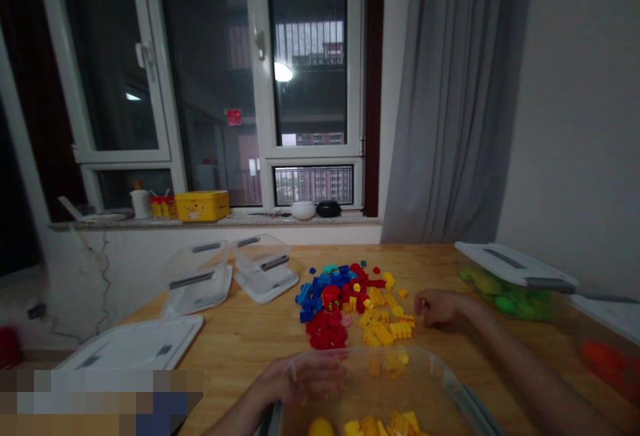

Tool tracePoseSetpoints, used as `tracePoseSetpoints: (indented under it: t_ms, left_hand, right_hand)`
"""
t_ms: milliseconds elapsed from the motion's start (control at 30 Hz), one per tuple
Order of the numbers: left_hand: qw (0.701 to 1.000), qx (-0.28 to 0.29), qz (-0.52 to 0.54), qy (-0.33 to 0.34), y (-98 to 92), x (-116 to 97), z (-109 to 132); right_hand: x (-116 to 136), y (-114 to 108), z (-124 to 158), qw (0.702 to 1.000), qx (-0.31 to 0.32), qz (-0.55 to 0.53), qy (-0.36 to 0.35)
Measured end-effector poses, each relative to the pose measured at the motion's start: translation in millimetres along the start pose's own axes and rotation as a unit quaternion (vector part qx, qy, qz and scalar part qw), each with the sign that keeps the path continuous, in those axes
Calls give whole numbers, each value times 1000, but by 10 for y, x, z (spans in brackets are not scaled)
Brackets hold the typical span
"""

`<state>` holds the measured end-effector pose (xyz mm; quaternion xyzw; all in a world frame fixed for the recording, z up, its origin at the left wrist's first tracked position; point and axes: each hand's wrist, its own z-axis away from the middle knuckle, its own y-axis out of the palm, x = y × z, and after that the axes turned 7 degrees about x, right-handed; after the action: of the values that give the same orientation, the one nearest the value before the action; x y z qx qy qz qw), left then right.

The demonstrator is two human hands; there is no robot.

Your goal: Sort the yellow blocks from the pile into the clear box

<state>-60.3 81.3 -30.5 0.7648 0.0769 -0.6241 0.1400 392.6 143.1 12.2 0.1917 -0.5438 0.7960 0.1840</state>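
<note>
A clear plastic box (360, 353) stands at the near edge of view, with yellow building blocks (385, 426) and a round yellow piece (321, 428) inside. My left hand (315, 376) is at its far left side, fingers stretched out and flat; I cannot tell whether they touch the wall. To the right of the loose yellow blocks (383, 329) on the table, my right hand (436, 308) has its fingers curled together. What they hold, if anything, is too small to make out. Red blocks (327, 331) and blue blocks (311, 299) lie left of the yellow ones.
Two clear boxes (197, 263) (263, 253) stand on white lids at the back left. Another white lid (135, 343) lies nearer. At right is a lidded box of green pieces (505, 303), with a box of orange-red pieces (607, 363) beyond my right forearm. The wooden table (250, 329) meets the windowed wall.
</note>
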Motion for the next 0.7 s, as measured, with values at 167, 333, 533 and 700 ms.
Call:
tracePoseSetpoints:
  t_ms: [167, 333, 533, 700]
  left_hand:
    - [1000, 15, -7, 12, -21, 12, -11]
    - [1000, 11, -13, -8, 27, -56, -47]
    - [1000, 24, 1, 4, 38, -58, -58]
    - [1000, 24, 1, 4, 25, -39, -73]
  right_hand:
    - [22, -29, 33, 1000, -3, 18, -12]
    - [-35, -5, -22, 999, -11, 28, -21]
    - [-54, -52, -73, 999, 1, 34, -39]
    - [17, -108, -41, 997, 5, 24, -67]
